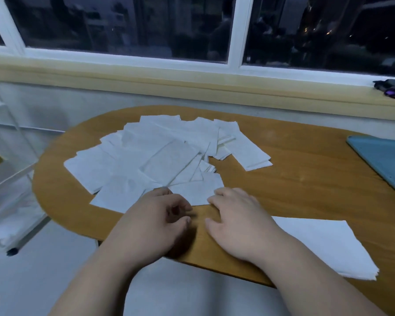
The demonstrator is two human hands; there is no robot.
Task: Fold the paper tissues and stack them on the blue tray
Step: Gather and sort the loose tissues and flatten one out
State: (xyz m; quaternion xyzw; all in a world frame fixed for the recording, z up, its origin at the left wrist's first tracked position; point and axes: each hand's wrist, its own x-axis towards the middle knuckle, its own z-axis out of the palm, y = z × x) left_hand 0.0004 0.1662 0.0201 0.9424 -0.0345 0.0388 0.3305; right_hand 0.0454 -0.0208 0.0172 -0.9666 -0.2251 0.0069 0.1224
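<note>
Loose tissues point(160, 153) fan across the middle of the table point(306, 179), the nearest tissue point(197, 190) lying long axis left to right just ahead of both hands; the blue tray point(388, 160) sits far right. Left hand point(155, 222) loosely curled, gripping nothing; right hand point(240, 222) flat and relaxed, fingertips touching that tissue's edge.

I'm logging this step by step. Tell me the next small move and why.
Probably pinch the near edge of the nearest tissue with the right hand, whose fingertips touch it, and draw it clear of the pile to fold; the blue tray shows none stacked.
</note>
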